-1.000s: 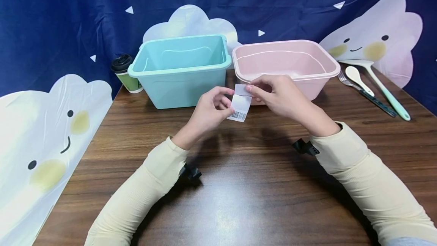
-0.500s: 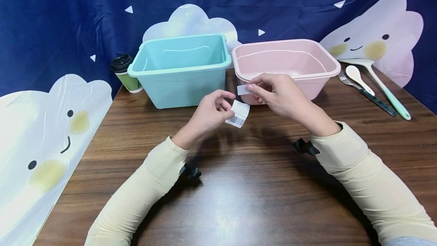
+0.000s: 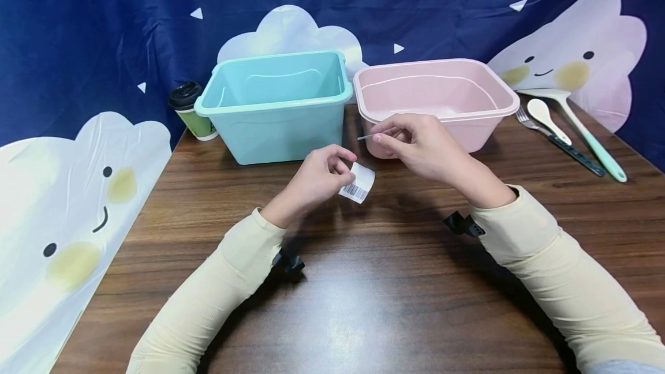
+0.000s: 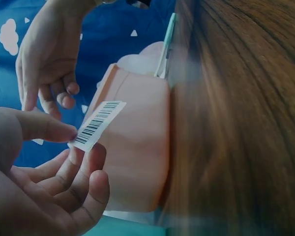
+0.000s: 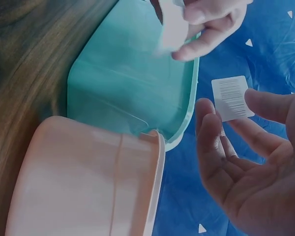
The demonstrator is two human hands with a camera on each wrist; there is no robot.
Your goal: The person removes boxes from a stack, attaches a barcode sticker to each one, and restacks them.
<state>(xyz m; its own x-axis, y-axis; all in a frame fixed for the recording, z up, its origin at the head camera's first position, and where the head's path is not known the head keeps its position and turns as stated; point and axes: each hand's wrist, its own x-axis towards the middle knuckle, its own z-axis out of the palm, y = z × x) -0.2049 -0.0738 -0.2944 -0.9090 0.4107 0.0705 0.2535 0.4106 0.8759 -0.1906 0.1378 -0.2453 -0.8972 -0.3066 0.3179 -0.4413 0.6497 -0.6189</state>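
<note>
My left hand pinches a white barcode label by its edge, low over the table in front of the teal bin. In the left wrist view the label's printed bars face the camera, between thumb and fingertips. My right hand pinches a second, smaller barcode label by one side, in front of the pink basin. From the head view this label appears edge-on, as a thin line. The two labels are apart from each other.
A teal bin and a pink basin stand side by side at the back. A lidded paper cup is left of the bin. At right lie a fork, a white spoon and a green-handled turner.
The two labels, joined or overlapping a second ago, have separated. The left one has dropped lower and tilted toward me; the right one has turned edge-on. Both hands have moved little.
</note>
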